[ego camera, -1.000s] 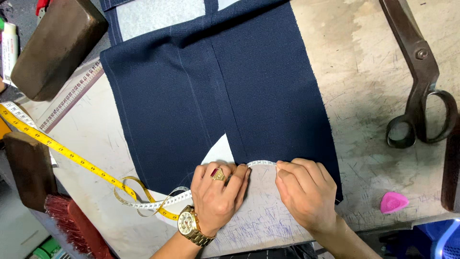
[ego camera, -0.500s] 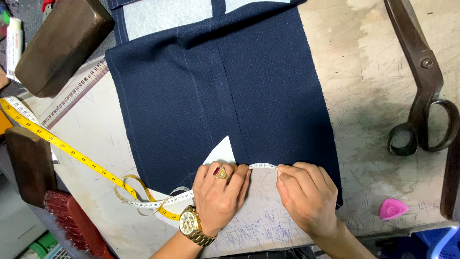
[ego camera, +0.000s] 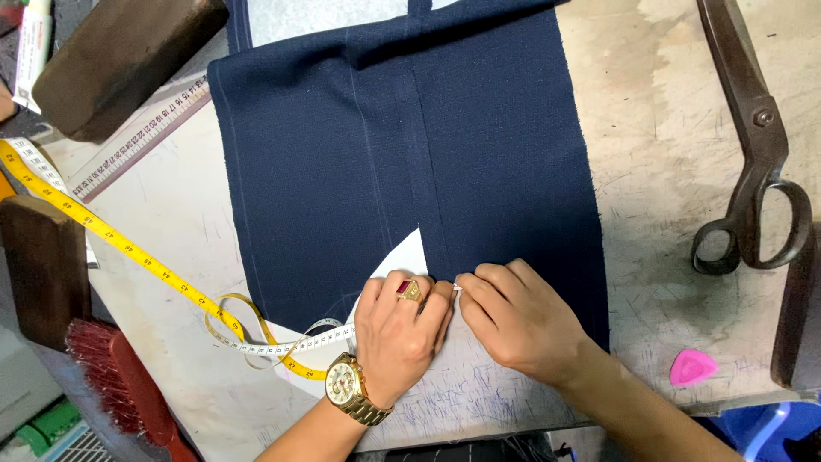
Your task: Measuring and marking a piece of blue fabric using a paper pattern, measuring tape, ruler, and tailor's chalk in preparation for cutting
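A navy blue cloth [ego camera: 410,162] lies flat on the worktable, with a white triangle of lining [ego camera: 412,258] showing at its near edge. My left hand [ego camera: 400,332], wearing a gold watch and a ring, presses a tape measure [ego camera: 128,248] down onto that edge. My right hand [ego camera: 522,321] sits right beside it, fingertips touching the left hand and pinching the white end of the tape against the cloth. The rest of the tape trails off in a loop to the left.
Large iron scissors [ego camera: 753,145] lie on the table to the right, with a pink tailor's chalk [ego camera: 691,368] near the front edge. To the left are a wooden block [ego camera: 120,60], a ruler [ego camera: 137,128], a dark block [ego camera: 43,265] and a red brush [ego camera: 120,385].
My right hand has slid left along the cloth's edge until it meets my left hand, closing the stretch of tape that showed between them. The left hand stayed put.
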